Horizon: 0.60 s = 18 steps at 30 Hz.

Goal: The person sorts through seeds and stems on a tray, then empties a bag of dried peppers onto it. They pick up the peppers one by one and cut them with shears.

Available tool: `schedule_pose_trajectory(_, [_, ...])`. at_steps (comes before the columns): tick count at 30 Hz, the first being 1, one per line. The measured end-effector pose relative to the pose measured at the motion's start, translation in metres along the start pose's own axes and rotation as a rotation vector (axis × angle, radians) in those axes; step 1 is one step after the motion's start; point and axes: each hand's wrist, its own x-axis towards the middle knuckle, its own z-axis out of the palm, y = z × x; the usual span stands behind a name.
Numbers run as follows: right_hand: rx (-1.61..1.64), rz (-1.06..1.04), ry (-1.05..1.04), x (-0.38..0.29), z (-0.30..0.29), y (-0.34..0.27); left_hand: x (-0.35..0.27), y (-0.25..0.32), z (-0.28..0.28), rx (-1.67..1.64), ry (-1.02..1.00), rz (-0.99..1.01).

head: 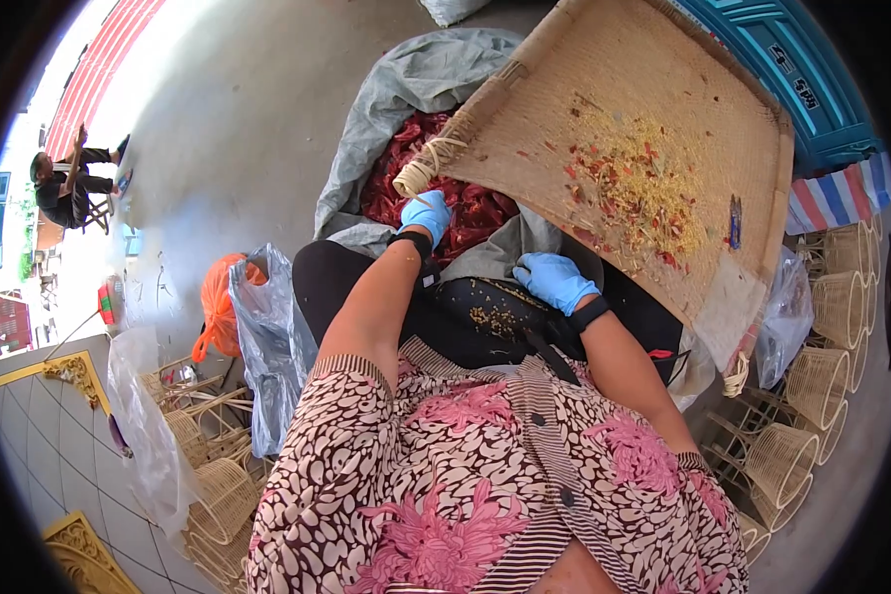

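Note:
My left hand [427, 215], in a blue glove, is at an open grey woven sack [356, 148] filled with dried red chillies [482, 211]. It is over the chillies, just below the rattan-bound corner of a large woven tray [520, 96]; its fingertips are hidden. My right hand [557, 282], also gloved in blue, lies at the near edge of the sack over my lap, fingers bent. Whether it holds anything is unclear. Yellow seeds [653, 171] and red chilli pieces [601, 174] are scattered on the tray. More seeds [494, 315] lie on the dark cloth across my lap.
A small blue tool [735, 223] lies on the tray. At left are an orange plastic bag [226, 304] and a grey one [267, 356]. Rattan basketwork stands at left [223, 497] and right [817, 379]. A person [74, 178] sits far left. A blue door [794, 74] is behind the tray.

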Motion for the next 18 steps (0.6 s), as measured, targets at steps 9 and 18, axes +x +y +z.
schedule_pose_trajectory(9, [0.010, 0.015, -0.031, 0.004, -0.005, 0.001, -0.004, -0.048, -0.012, -0.566, 0.018, 0.055])
schedule_pose_trajectory(18, [0.022, 0.018, -0.036, 0.000, -0.006, 0.002, -0.018, -0.044, -0.023, -0.286, -0.218, 0.082])
